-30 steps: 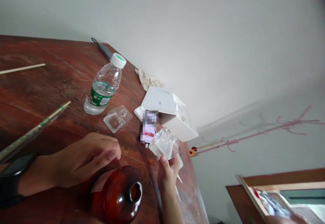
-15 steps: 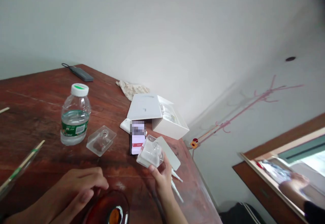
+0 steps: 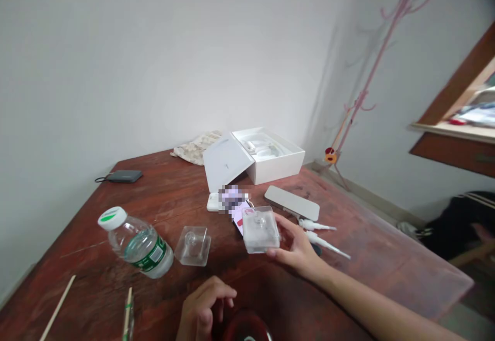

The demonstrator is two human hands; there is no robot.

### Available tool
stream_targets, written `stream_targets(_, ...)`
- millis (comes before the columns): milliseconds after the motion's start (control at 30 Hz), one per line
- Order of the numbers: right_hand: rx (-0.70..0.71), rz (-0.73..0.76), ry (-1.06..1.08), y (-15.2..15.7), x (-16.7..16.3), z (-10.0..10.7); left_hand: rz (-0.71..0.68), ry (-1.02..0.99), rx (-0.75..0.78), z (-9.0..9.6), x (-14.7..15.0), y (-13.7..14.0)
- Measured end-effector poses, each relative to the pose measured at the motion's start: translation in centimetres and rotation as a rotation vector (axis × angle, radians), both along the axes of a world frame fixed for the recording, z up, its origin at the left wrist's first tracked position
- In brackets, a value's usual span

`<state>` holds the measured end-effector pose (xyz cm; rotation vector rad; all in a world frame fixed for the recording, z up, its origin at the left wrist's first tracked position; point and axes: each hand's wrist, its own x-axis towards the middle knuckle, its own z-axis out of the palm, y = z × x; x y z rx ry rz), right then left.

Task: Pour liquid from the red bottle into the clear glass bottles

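OK: clear box [image 3: 261,232] pinched in right hand [image 3: 296,248].

Left to right, relative to that grip: bare wooden stick [image 3: 58,307] well off left, nearer the wearer. Grey device [image 3: 126,176] left, farther back. Wrapped sticks [image 3: 127,318] left, nearer. Water bottle [image 3: 143,247] left, clear tray [image 3: 192,250] just beside it, between bottle and grip. Left hand [image 3: 207,307] near-left of the grip, fingers loosely bent, thumb spread off them. White case [image 3: 213,202] and phone [image 3: 236,216] just beyond; box hides part of phone. Red-brown bottle [image 3: 247,327] nearer than the grip, mostly cut off. Box sits between right thumb at its near corner and fingers on its right side. Open white carton [image 3: 278,168] beyond. Pale bar [image 3: 292,203] behind the hand; two white tapered pieces [image 3: 327,244] right of it.
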<state>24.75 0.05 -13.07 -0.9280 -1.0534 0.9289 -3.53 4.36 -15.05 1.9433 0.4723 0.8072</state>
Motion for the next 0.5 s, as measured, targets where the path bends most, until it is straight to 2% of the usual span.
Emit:
stream_targets(167, -0.042, 0.017, 0.0, -0.5, -0.4, -0.3, 0.03, -0.018, -0.1, -0.7, 0.8, 0.0)
stream_targets(500, -0.18, -0.056, -0.007, -1.6, -0.3, -3.0, -0.04, 0.003, -0.108, -0.9, 1.4, 0.2)
